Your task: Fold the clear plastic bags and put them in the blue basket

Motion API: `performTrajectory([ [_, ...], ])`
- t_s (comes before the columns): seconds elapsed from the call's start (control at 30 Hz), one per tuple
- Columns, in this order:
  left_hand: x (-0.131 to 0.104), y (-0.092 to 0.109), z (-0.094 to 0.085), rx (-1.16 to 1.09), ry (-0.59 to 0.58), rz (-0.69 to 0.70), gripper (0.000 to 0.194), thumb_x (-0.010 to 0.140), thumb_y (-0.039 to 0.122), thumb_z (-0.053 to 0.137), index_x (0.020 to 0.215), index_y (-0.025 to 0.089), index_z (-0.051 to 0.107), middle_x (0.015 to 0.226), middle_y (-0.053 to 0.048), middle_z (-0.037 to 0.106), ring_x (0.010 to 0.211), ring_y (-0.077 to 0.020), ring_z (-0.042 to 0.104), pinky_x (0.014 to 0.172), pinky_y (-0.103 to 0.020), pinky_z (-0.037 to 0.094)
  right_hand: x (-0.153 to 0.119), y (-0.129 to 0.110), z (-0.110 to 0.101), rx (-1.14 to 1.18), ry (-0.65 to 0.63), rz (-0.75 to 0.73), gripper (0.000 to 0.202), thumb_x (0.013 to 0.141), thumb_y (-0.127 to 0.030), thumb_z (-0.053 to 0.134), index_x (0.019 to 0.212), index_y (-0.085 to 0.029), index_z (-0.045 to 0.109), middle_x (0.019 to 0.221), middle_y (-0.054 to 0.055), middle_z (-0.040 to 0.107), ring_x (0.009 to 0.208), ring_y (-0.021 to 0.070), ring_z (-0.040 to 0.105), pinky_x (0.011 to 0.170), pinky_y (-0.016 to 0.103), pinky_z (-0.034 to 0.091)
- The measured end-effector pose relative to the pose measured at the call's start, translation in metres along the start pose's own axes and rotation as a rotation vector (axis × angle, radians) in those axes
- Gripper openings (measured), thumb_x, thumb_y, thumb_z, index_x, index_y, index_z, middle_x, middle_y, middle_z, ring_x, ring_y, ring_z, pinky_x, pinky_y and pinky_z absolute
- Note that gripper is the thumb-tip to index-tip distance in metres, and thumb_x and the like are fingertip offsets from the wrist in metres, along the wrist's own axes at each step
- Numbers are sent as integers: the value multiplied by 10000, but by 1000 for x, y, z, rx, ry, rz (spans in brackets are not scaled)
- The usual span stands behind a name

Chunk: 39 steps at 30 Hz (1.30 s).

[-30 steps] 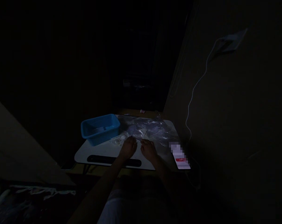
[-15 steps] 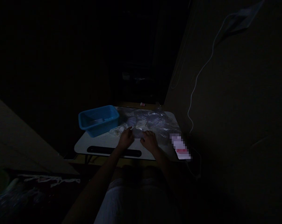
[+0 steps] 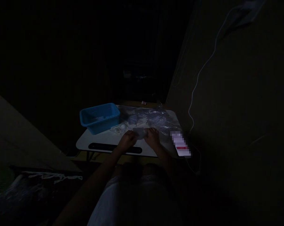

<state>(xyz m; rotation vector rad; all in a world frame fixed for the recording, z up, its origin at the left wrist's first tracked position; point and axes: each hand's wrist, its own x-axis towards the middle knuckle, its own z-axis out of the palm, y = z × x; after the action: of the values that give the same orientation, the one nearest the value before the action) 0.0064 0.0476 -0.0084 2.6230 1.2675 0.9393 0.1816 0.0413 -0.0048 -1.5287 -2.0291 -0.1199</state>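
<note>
Over a white table (image 3: 85, 141), my two hands hold a small translucent plastic bag (image 3: 139, 133) stretched between them. My left hand (image 3: 128, 139) has its fingers closed on the bag's left side. At the right side, my right hand (image 3: 152, 137) pinches it with the fingers curled. Just beyond lie crumpled white pieces (image 3: 120, 128) and a heap of clear plastic (image 3: 158, 119). The room is very dark, so fine detail on the bag cannot be made out.
A blue basin (image 3: 100, 117) with something pale inside stands at the table's left. Toward the right edge lies a phone (image 3: 180, 144) with a lit, blurred screen. A white cable (image 3: 198, 75) hangs along the right wall. A small pinkish-white item (image 3: 144, 103) sits behind the table.
My left fingers, partly stretched out before, are now curled in. The small plastic bag shows lifted and taut between both hands. The view has shifted slightly.
</note>
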Motion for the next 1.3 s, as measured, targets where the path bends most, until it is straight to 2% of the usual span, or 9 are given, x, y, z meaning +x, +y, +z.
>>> performTrajectory([
  [0.07,-4,2,-2,-38,-25,37,150,736,151,493,794,146,631,808,-75,637,814,-174,570,740,-293,459,-4,3,-3,-6,-20,-51,150,754,-183,484,830,-197,612,860,38,619,911,184,472,810,315,308],
  [0.17,-8,5,-5,-69,-92,61,196,711,90,484,829,145,630,869,-79,657,835,-176,595,782,-303,457,-14,6,-11,-29,-30,-151,125,771,-194,489,750,-201,612,813,27,616,880,173,475,788,308,309],
  [0.33,-10,4,-7,-64,-180,122,432,656,3,410,1028,133,589,1050,-93,625,979,-174,569,883,-308,419,-29,9,-25,-49,-95,-249,168,785,-172,474,853,-209,623,841,31,614,896,174,468,788,309,309],
  [0.43,-10,4,-10,-57,-214,167,400,659,2,386,959,125,620,1053,-99,622,991,-176,564,892,-304,413,-31,11,-30,-56,-134,-233,251,766,-148,483,973,-222,605,916,36,601,930,172,460,812,306,308],
  [0.6,-10,11,-14,-112,-197,125,280,724,58,381,800,146,636,927,-74,652,884,-162,599,825,-284,443,-32,11,-32,-100,-211,-212,178,777,-185,501,885,-232,635,910,27,599,914,164,471,807,304,309],
  [0.73,-13,27,-14,-59,-154,71,265,764,206,452,975,133,595,1041,-111,615,971,-197,563,866,-325,421,-33,5,-31,-117,-196,-235,154,807,-215,485,777,-206,636,852,28,604,884,155,472,781,294,309],
  [0.9,-17,42,-10,-21,-179,80,463,678,322,574,1093,119,538,1169,-148,542,1083,-253,495,929,-377,373,-32,0,-36,-131,-174,-248,145,801,-211,486,762,-199,626,853,30,609,881,161,477,759,292,315],
  [1.1,-13,36,-8,-244,-86,-170,297,767,250,389,910,152,630,946,-95,660,876,-207,605,802,-326,447,-26,1,-46,-109,-141,-232,176,790,-183,467,879,-208,617,916,34,615,921,173,488,811,304,323],
  [1.3,-9,29,-6,-857,287,-581,327,631,465,527,681,151,607,710,-66,668,705,-203,613,677,-317,471,-24,0,-47,-86,-157,-108,344,758,-190,485,1098,-176,532,1055,65,586,974,187,497,847,300,346],
])
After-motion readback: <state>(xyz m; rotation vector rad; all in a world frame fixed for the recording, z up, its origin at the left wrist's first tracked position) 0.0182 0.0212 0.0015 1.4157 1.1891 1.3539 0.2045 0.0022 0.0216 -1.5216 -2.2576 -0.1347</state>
